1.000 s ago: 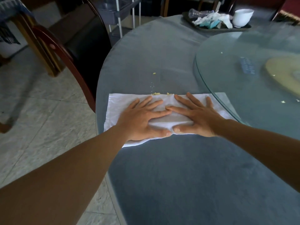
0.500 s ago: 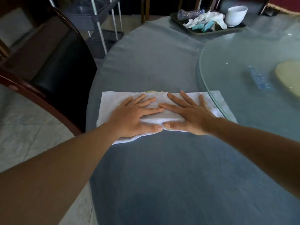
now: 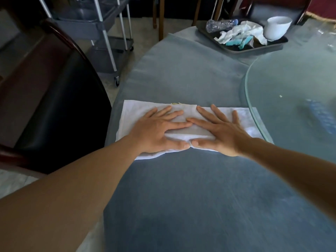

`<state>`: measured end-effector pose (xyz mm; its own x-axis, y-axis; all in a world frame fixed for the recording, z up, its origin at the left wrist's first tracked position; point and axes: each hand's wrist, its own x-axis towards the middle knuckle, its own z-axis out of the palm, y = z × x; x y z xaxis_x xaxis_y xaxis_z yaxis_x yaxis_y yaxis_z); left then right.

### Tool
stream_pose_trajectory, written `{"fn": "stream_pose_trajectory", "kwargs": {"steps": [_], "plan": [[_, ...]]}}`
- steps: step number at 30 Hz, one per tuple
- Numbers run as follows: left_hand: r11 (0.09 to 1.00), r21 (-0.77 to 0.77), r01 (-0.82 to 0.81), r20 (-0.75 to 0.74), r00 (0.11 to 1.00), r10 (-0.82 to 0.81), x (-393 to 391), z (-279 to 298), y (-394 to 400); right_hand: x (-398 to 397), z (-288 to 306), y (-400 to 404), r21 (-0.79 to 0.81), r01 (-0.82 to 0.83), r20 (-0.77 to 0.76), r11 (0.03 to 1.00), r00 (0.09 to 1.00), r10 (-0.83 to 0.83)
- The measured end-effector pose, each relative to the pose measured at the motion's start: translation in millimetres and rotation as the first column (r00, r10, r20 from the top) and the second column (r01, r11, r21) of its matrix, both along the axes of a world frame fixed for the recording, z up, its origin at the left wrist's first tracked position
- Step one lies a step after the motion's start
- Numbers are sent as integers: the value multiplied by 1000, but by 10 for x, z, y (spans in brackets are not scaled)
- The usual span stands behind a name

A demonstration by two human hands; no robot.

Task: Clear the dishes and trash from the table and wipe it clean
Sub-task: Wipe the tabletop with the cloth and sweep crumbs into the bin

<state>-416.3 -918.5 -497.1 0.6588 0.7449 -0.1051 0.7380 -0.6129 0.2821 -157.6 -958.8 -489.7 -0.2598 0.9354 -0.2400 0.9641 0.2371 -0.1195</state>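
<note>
A white folded cloth [image 3: 135, 113] lies flat on the round table's blue-grey cover [image 3: 181, 197]. My left hand [image 3: 158, 130] and my right hand [image 3: 220, 131] press down on it side by side, fingers spread, thumbs nearly touching. Yellow crumbs [image 3: 175, 104] sit bunched at the cloth's far edge. At the table's far side a dark tray [image 3: 254, 50] holds a crushed plastic bottle [image 3: 220, 24], crumpled tissues and wrappers [image 3: 241, 34] and a white bowl [image 3: 277, 27].
A glass turntable [image 3: 294, 91] covers the table's right part; the cloth's right end slips under its rim. A crumb [image 3: 280, 96] lies on the glass. A dark chair [image 3: 54, 110] stands at the table's left edge. A grey wheeled cart [image 3: 107, 39] is behind it.
Both hands have pushed the cloth away from me along the table, sweeping the scattered yellow crumbs into a bunch at its far edge. The tray now looks nearer.
</note>
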Motion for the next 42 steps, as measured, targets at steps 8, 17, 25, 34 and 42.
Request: {"fn": "stream_pose_trajectory", "kwargs": {"steps": [8, 17, 25, 34, 42], "plan": [[993, -23, 114, 2, 994, -113, -39, -1, 1069, -98, -23, 782, 6, 115, 7, 993, 993, -115], [963, 8, 269, 25, 963, -269, 25, -3, 2303, -193, 5, 1660, 7, 289, 35, 957, 957, -289], [931, 32, 364, 47, 930, -365, 177, -41, 2985, -127, -30, 2111, 6, 357, 72, 934, 931, -357], [879, 58, 473, 46, 878, -476, 486, -78, 3828, 23, -71, 2669, 47, 446, 76, 894, 891, -448], [811, 57, 582, 48, 810, -584, 935, -104, 4682, 296, -103, 3241, 99, 509, 48, 855, 856, -515]]}}
